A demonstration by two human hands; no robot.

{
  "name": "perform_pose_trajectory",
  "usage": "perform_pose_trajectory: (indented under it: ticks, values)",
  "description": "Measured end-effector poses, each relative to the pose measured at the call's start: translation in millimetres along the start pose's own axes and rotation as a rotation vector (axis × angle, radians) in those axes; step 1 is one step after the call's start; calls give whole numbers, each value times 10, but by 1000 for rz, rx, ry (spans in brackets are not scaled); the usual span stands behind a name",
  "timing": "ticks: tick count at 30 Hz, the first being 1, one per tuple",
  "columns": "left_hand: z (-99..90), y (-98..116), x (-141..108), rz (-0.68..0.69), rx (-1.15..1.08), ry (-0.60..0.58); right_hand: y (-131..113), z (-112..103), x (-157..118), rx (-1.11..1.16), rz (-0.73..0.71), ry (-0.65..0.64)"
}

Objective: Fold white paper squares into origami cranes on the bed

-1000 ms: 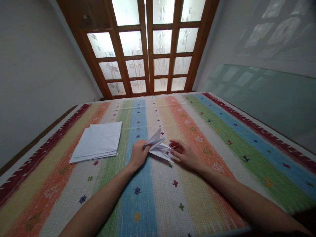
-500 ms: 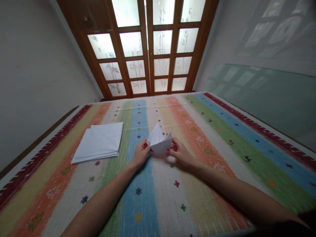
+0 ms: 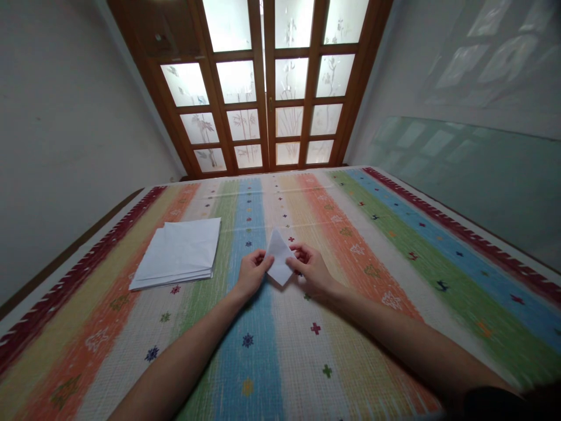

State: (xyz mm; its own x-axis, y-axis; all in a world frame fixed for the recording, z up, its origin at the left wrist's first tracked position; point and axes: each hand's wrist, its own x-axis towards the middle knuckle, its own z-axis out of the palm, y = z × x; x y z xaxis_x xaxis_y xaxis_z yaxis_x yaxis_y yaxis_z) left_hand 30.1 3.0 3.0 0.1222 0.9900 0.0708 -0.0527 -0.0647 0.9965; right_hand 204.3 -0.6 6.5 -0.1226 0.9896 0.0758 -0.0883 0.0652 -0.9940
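Note:
Between my hands is a small folded white paper (image 3: 280,260), now a flat kite-like diamond with one point toward the doors and one toward me. My left hand (image 3: 254,272) pinches its left edge, thumb on top. On the right edge, my right hand (image 3: 310,270) grips it the same way, with the thumb across the face and fingers behind. The paper's underside is hidden. To the left of my hands lies a stack of white paper sheets (image 3: 179,251), slightly fanned, touched by neither hand.
A striped, patterned tablecloth (image 3: 248,374) covers the table. Wooden doors with frosted panes (image 3: 267,140) stand beyond the far edge. White walls rise on both sides, and a pale green glass-like panel (image 3: 473,175) leans along the right.
The paper's raised flaps have come together, turning it from an open, boat-like form into a flat diamond. Both thumbs have moved onto its face.

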Motion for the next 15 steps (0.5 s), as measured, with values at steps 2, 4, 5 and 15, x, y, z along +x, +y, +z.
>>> perform_pose_trajectory:
  ticks: [2,4,5,15]
  values:
    - [-11,2,-1,1,45,-23,-15,-9,-9,-7,9,-12]
    - [-15,6,-2,-5,69,-59,-31,-25,-12,-33,18,-22]
    - [-13,12,-3,-9,73,-74,-36,-31,-13,-48,24,-28]
    - [55,71,-23,111,245,163,4,23,-100,-146,124,-232]
